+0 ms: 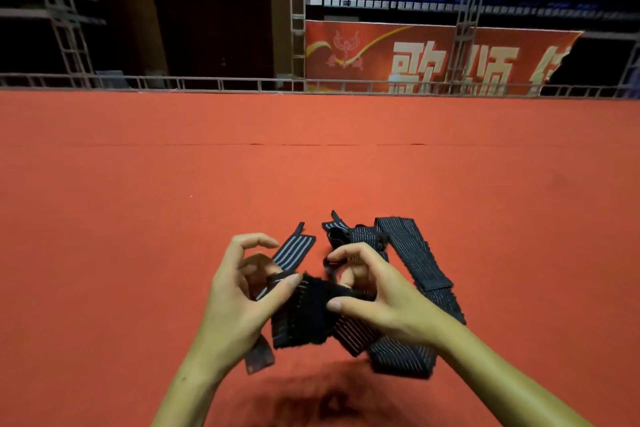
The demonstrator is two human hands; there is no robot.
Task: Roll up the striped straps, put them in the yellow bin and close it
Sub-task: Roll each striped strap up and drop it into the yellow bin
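Both hands hold one black striped strap (301, 312) above the red floor. My left hand (239, 295) pinches its left edge between thumb and curled fingers. My right hand (370, 291) grips its right edge, thumb on top. The strap's free end hangs down below the hands. A second strap (296, 248) with grey stripes lies behind my left hand. A long black strap (415, 253) with thin white stripes lies folded on the floor to the right, partly under my right wrist. No yellow bin is in view.
Red carpet (311, 166) stretches ahead to a low metal railing (242, 83). Behind the railing stand a dark doorway (211, 28), metal trusses (298, 10), a red banner (433, 59) and rows of blue seats.
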